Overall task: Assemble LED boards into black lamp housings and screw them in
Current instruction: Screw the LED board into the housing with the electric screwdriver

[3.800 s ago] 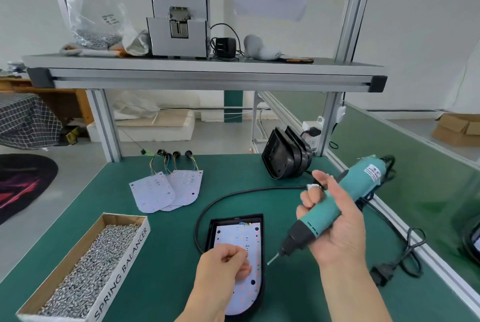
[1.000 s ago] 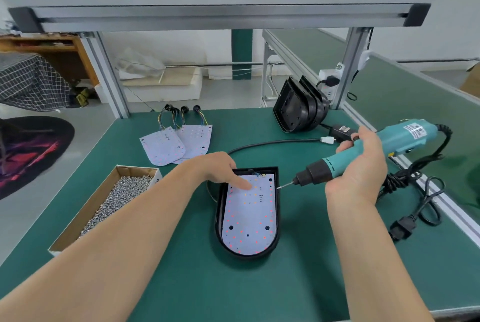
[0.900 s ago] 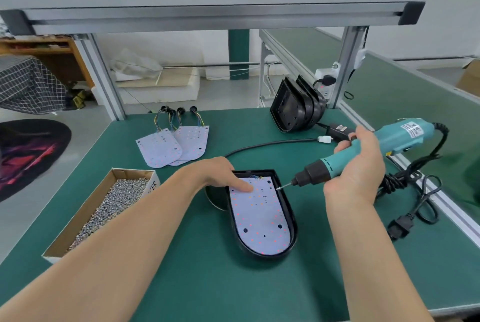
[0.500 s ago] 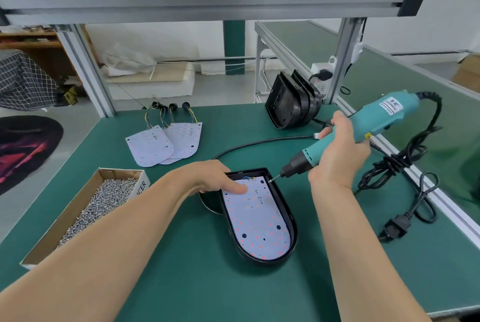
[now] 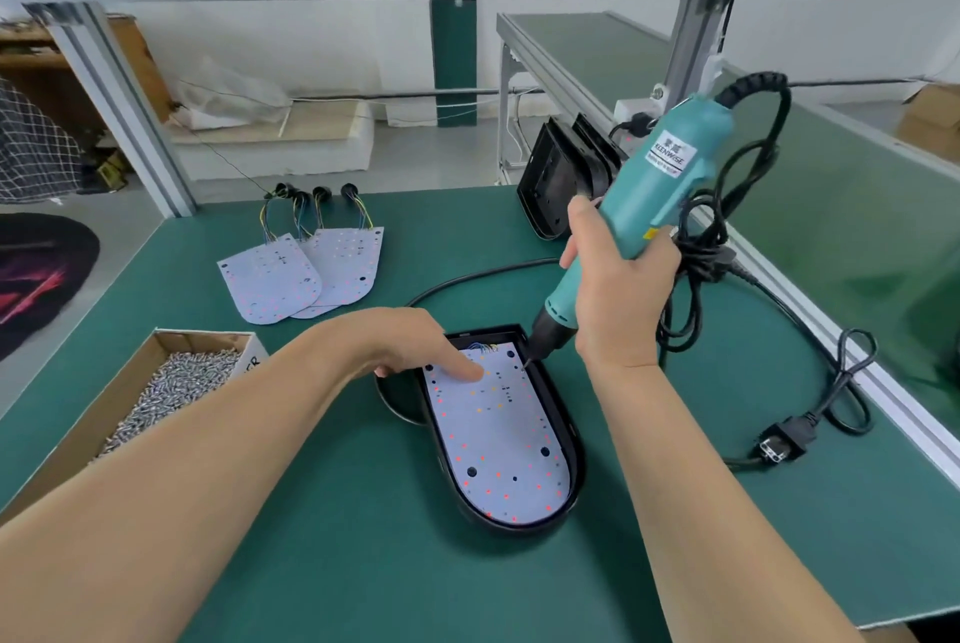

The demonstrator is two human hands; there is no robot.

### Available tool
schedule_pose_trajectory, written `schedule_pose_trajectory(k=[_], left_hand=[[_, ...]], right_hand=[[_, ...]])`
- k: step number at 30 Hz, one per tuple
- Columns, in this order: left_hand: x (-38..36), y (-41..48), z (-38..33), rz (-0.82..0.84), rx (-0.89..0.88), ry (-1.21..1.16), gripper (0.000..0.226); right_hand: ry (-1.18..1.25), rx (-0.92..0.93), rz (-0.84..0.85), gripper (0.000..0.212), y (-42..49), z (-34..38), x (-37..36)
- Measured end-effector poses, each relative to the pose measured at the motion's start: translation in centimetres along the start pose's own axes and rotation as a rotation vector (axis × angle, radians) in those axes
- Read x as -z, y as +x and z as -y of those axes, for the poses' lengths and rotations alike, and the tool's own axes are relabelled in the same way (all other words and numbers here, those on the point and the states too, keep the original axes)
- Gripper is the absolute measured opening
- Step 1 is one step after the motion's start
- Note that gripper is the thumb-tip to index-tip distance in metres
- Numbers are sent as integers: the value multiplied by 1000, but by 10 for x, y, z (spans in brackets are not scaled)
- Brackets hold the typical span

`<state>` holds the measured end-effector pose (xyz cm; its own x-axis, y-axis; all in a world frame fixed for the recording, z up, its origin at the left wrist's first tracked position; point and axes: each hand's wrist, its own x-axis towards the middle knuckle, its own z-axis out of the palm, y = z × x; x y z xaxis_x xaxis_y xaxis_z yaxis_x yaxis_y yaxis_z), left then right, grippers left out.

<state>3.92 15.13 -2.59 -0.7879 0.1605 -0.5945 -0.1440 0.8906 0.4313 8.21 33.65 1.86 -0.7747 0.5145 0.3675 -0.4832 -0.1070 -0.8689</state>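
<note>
A black lamp housing [image 5: 569, 434] lies on the green mat in the middle, with a white LED board [image 5: 498, 440] seated inside it. My left hand [image 5: 405, 341] rests on the housing's upper left rim, one fingertip pressing on the board's top part. My right hand [image 5: 618, 289] grips a teal electric screwdriver [image 5: 654, 185], held steeply. Its bit tip touches the board's upper right corner. Whether a screw sits under the tip is too small to tell.
A cardboard box of screws [image 5: 156, 382] stands at the left. Loose LED boards with wires [image 5: 306, 268] lie behind it. Spare black housings [image 5: 561, 180] lean at the back right. The screwdriver's cable and a plug [image 5: 779, 445] trail along the table's right edge.
My right hand has tipped the screwdriver from nearly level to steep and brought its bit down onto the board's upper right corner. The housing was turned slightly. My left fingertip stays on the board.
</note>
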Motion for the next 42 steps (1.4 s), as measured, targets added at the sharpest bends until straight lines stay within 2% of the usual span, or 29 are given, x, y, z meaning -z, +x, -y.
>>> schedule_pose_trajectory(k=[4,6,12,15,17,23,30,36,40,42], left_hand=[[-1,0,-1,-5,-34,-70,55],[0,0,-2,-6,-34,-86,52],[-2,0,0,24,-26,-135,72],[-3,0,0,16,-27,-133,51],[-3,-1,0,-1,-23,-126,49],[-3,-3,-2,9,-4,-149,71],[-3,-3,-1,13,-10,-178,61],[-2,-4,-1,37,-8,-170,75],[-1,-4,0,54,-15,-165,55],[-1,-3,0,44,-15,-156,56]], right_hand=[[-15,27,-1,20,3,-6,-2],[-19,14,-12,29,8,-10,-4],[-53,1,24,26,14,-21,-4],[-48,2,15,27,13,-23,-4],[-40,3,16,27,13,-23,-3],[-37,10,57,26,12,-24,-6],[-94,45,95,42,10,-24,-11],[-151,89,128,41,7,-23,-15],[-168,96,130,40,8,-24,-16],[-179,94,137,40,8,-24,-17]])
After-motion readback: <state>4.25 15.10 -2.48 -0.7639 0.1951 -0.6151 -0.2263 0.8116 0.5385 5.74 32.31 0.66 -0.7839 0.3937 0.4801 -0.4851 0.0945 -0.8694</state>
